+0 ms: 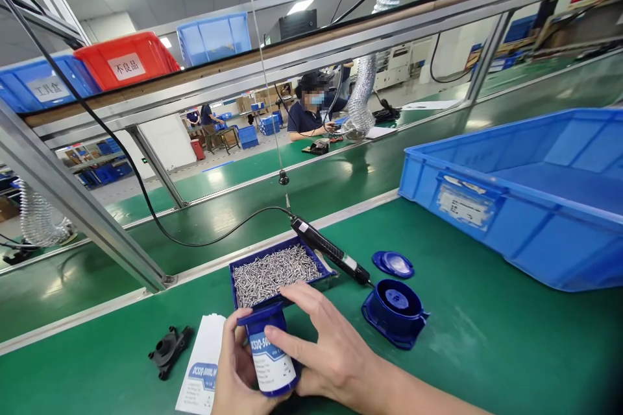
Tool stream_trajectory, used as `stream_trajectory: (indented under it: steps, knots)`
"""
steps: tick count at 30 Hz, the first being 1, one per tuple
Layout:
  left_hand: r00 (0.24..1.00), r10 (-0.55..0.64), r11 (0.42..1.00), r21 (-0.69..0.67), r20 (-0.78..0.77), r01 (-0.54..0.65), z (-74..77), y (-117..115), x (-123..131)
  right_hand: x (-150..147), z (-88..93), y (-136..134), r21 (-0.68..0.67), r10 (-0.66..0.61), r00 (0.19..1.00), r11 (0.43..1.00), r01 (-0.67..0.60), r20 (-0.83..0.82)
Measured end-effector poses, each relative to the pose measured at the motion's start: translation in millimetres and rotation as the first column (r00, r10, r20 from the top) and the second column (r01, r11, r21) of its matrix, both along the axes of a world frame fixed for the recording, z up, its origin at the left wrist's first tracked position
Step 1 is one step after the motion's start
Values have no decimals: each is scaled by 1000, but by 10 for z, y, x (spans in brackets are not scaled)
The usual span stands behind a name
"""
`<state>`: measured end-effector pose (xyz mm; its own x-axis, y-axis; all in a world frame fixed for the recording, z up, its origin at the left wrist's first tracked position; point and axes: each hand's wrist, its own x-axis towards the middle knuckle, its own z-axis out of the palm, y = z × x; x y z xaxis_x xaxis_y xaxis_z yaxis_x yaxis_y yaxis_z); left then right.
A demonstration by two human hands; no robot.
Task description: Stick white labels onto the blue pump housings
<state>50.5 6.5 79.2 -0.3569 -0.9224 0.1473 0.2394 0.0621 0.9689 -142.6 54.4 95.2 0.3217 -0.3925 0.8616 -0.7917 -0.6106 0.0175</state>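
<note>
My left hand (238, 373) is wrapped round a blue cylindrical part with a white printed label (268, 353), held upright near the table's front edge. My right hand (327, 343) rests on the cylinder's right side, fingers curled over the label with the index finger stretched toward the top rim. Just behind the hands stands a blue tray of small silver screws (275, 272). A black electric screwdriver (331, 251) hangs on a cord over the tray's right edge. To the right sit a blue round housing (395, 311) and a blue cap (393, 264).
A sheet of white labels (203, 366) and a black plastic part (169, 350) lie at the left on the green mat. A large blue bin (525, 198) stands at the right. A metal frame post (73, 207) slants at left. Another person (309, 115) works at a far bench.
</note>
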Motion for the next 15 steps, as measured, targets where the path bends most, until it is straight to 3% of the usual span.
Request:
stream_trajectory:
  steps: [4,7,11,15]
  knots:
    - [999,27,999,18,-20,-26,20,23,13,40,110,72,-83,-92,994,992,96,57]
    - [999,30,999,22,-16,-29,48,35,17,55,103,101,-50,-46,998,998,49,50]
    - [1000,-22,999,40,-20,23,28,16,24,48,91,140,-67,44,994,996,-51,-98]
    - [997,-70,993,98,-13,71,-19,-7,36,37,140,195,-95,47,980,993,-66,-191]
